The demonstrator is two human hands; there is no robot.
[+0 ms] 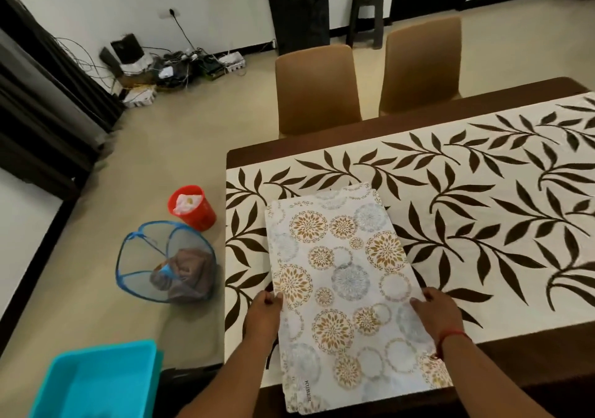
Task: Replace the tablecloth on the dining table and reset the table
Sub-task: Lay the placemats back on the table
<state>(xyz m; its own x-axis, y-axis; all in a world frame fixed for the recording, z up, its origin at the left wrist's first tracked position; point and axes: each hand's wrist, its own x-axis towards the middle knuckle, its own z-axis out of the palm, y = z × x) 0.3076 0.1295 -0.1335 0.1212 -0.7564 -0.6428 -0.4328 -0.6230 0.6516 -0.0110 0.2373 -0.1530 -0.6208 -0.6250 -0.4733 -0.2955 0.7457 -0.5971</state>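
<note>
A white tablecloth with dark brown leaf sprays [467, 211] covers the dark wooden dining table [322, 142]. On its near left end lies a stack of white placemats printed with gold and grey-blue floral circles [344, 276], overhanging the table's front edge. My left hand [262, 316] grips the stack's left edge, thumb on top. My right hand [441, 316], a red thread round its wrist, grips the right edge the same way.
Two tan chairs [317, 89] [421, 63] stand at the table's far side. On the floor to the left are a red bucket [193, 206], a blue mesh hamper with brown cloth [167, 261] and a turquoise tub [96, 382]. Cables and devices [167, 66] lie by the far wall.
</note>
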